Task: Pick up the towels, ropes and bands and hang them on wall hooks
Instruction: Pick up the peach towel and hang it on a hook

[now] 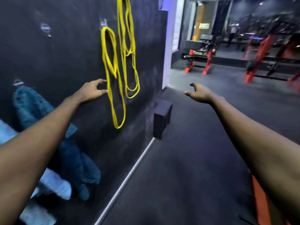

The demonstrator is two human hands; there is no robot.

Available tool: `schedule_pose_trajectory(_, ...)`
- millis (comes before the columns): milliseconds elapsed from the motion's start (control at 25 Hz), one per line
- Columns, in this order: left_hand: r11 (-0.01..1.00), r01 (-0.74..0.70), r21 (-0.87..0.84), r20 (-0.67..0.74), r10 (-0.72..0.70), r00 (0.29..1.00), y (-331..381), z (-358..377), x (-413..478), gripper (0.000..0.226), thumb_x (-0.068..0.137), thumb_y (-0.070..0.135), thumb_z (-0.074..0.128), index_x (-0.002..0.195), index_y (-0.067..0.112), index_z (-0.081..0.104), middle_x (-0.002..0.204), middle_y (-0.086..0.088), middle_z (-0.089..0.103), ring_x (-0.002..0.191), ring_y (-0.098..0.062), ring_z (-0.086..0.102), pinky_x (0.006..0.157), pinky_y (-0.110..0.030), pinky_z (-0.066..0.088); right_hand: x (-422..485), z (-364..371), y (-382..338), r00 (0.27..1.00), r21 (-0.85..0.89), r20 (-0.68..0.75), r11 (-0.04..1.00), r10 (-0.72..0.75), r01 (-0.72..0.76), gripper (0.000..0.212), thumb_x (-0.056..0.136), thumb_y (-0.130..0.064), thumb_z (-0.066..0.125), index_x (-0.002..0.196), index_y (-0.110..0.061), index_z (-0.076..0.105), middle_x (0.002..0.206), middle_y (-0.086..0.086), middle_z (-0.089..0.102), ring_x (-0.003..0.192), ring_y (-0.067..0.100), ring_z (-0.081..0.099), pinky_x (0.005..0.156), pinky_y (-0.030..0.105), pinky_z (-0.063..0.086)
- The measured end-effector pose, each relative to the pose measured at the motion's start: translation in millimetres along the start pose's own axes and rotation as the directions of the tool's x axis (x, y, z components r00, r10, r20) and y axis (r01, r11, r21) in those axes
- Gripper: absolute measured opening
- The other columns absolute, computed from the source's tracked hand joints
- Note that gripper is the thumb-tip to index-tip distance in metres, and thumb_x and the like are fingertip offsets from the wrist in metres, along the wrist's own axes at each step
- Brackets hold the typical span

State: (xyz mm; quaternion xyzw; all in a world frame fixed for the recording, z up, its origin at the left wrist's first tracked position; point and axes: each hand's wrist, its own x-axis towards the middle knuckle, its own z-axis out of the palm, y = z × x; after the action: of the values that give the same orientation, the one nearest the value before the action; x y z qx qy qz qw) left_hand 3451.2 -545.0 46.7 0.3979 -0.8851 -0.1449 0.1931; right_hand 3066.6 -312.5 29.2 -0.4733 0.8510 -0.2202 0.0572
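**Bands on hooks, left hand at the lower loop**

A lower band and an upper band, both yellow, hang from hooks on the wall at centre top. Towels hang at lower left. The left hand, fingers spread and gripping nothing, has its tips at the lower band's left strand. The right hand is open in mid-air, centre right. The bands look light, limp and stretchy, so pinching one strand near its hook should work best.
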Motion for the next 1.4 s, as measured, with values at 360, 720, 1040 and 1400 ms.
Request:
schedule_pose_trajectory(360, 0.979, -0.167, -0.115, 0.131, 0.182, 0.974, 138.7, 135.6, 150.0, 0.049, 0.091, 0.023, 0.064, 0.139, 0.021, 0.053, 0.136, -0.011, 0.059, 0.127, -0.027, 0.054, 0.105, -0.033, 0.037, 16.5, -73.8, 172.8, 0.956, -0.037, -0.116, 0.961, 0.269, -0.275, 0.064, 0.097, -0.032, 0.057, 0.149, -0.003, 0.036, 0.153, 0.017, 0.039, 0.138, 0.032, 0.041, 0.110, 0.034, 0.033)
schedule_pose_trajectory(720, 0.872, -0.419, -0.251, 0.270, 0.479, 0.835, 264.6, 263.1, 314.0, 0.053, 0.089, 0.031, 0.063, 0.140, 0.024, 0.051, 0.139, -0.007, 0.057, 0.128, -0.021, 0.053, 0.108, -0.031, 0.038, 36.9, -102.4, 311.0, 0.809, -0.016, -0.196, 0.824, 0.554, -0.567, 0.064, 0.096, -0.033, 0.057, 0.150, -0.005, 0.035, 0.155, 0.013, 0.039, 0.140, 0.029, 0.040, 0.112, 0.033, 0.032)
schedule_pose_trajectory(1040, 0.761, -0.532, -0.372, 0.366, 0.647, 0.669, 364.1, 371.6, 445.0, 0.051, 0.092, 0.023, 0.064, 0.140, 0.020, 0.050, 0.138, -0.006, 0.057, 0.127, -0.021, 0.054, 0.103, -0.033, 0.040, 84.0, -121.3, 385.2, 0.640, 0.060, -0.268, 0.676, 0.720, -0.735, 0.064, 0.096, -0.033, 0.056, 0.149, -0.006, 0.035, 0.154, 0.013, 0.039, 0.141, 0.029, 0.039, 0.114, 0.035, 0.031)
schedule_pose_trajectory(1400, 0.682, -0.603, -0.414, 0.387, 0.731, 0.562, 517.0, 501.5, 578.8, 0.051, 0.090, 0.022, 0.065, 0.139, 0.023, 0.052, 0.140, -0.006, 0.056, 0.125, -0.022, 0.056, 0.102, -0.031, 0.039, 154.1, -145.0, 543.9, 0.478, 0.170, -0.317, 0.545, 0.819, -0.821, 0.060, 0.095, -0.034, 0.056, 0.148, -0.010, 0.038, 0.152, 0.012, 0.042, 0.140, 0.029, 0.041, 0.112, 0.035, 0.033)
